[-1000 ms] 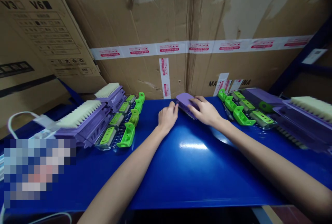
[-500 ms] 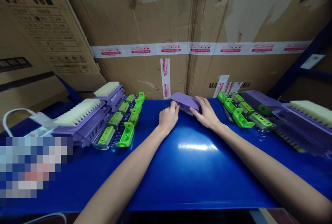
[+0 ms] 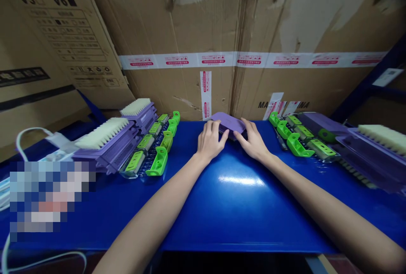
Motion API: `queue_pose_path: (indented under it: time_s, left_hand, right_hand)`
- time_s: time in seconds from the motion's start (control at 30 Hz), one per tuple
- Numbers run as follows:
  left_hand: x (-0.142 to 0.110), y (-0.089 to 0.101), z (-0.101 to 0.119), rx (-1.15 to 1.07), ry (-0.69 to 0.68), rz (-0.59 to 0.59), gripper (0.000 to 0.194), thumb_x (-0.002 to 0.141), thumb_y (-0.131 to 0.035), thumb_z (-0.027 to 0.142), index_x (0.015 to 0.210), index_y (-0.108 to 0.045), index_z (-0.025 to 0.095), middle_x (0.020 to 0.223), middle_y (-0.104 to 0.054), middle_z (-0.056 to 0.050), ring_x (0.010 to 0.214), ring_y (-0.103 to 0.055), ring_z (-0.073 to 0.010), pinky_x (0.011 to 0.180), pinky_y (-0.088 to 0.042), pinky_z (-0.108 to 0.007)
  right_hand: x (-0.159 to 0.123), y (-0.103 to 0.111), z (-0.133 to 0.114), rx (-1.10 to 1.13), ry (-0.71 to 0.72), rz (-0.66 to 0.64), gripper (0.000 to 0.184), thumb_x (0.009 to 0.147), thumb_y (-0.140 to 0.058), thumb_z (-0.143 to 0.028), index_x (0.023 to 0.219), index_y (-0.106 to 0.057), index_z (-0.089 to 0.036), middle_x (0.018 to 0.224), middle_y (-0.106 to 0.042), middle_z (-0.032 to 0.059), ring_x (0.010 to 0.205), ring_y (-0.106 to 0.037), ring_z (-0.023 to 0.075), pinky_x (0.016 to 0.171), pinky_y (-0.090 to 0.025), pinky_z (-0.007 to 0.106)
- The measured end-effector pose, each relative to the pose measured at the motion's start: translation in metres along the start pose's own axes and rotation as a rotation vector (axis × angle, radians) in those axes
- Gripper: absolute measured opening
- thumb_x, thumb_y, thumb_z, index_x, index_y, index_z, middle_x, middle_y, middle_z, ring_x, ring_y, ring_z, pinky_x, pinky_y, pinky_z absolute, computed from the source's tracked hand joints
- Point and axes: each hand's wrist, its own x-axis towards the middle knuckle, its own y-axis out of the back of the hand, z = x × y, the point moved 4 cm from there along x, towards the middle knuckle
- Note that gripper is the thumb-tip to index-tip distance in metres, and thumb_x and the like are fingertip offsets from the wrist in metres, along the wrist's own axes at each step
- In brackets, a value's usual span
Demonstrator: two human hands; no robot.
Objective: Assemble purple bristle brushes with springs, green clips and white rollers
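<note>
A purple plastic housing (image 3: pixel 229 122) with a flat, smooth top lies at the back middle of the blue table, between my two hands. My left hand (image 3: pixel 210 139) wraps its left end, fingers behind and thumb at the front. At the opposite end my right hand (image 3: pixel 253 139) grips it the same way, thumb along the near side. The underside of the housing is hidden. Right of it stand green plastic brackets (image 3: pixel 296 144) and clear-cased green blocks (image 3: pixel 321 149). More green brackets (image 3: pixel 157 162) line up on the left.
Purple housings with cream bristle blocks (image 3: pixel 103 133) sit on the left, and another bristle block (image 3: pixel 382 138) on the right. Cardboard boxes (image 3: pixel 177 20) wall off the back of the blue table (image 3: pixel 241 219). A white cable (image 3: pixel 25 132) runs at the far left.
My left hand has opened from a pinch at the housing's near left corner to a grip round its left end. My right hand stays on the right end. The view has shifted slightly.
</note>
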Motion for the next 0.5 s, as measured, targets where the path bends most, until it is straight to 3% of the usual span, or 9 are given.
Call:
queue_pose_path:
  time_s: [0.17,0.33,0.4,0.5]
  left_hand:
    - [-0.001,-0.004,0.007,0.028,-0.192,-0.009,0.042,0.091,-0.045,0.042,0.123,-0.047,0.015,0.122,-0.055,-0.015,0.110,-0.054,-0.0265,0.092,-0.046,-0.040]
    - [-0.001,-0.005,0.008,0.052,-0.225,-0.013,0.043,0.092,-0.043,0.041,0.126,-0.046,0.014,0.123,-0.056,-0.016,0.110,-0.054,-0.0273,0.091,-0.044,-0.040]
    - [-0.001,-0.005,0.006,0.073,-0.199,0.002,0.046,0.092,-0.042,0.043,0.127,-0.046,0.013,0.123,-0.057,-0.016,0.110,-0.054,-0.0279,0.091,-0.043,-0.040]
    - [-0.001,-0.002,0.005,0.123,-0.152,0.039,0.053,0.092,-0.040,0.047,0.128,-0.046,0.009,0.123,-0.057,-0.019,0.109,-0.054,-0.0305,0.090,-0.042,-0.043]
  right_hand:
    - [0.003,-0.002,0.013,0.011,-0.040,0.071,0.070,0.086,-0.045,-0.060,0.137,-0.041,-0.013,0.130,-0.048,0.0197,0.124,-0.046,0.0311,0.105,-0.037,0.051]
    - [0.005,0.005,0.021,-0.001,-0.156,0.167,0.074,0.081,-0.047,-0.066,0.134,-0.045,-0.013,0.127,-0.051,0.0202,0.120,-0.050,0.0338,0.101,-0.040,0.052]
    - [0.005,0.012,0.019,0.024,-0.203,0.203,0.073,0.083,-0.043,-0.066,0.134,-0.045,-0.014,0.116,-0.059,0.0185,0.110,-0.057,0.0332,0.095,-0.044,0.051]
    - [0.005,0.023,0.019,0.073,-0.281,0.242,0.067,0.090,-0.030,-0.062,0.136,-0.044,-0.014,0.082,-0.068,0.0104,0.080,-0.065,0.0280,0.082,-0.049,0.046]
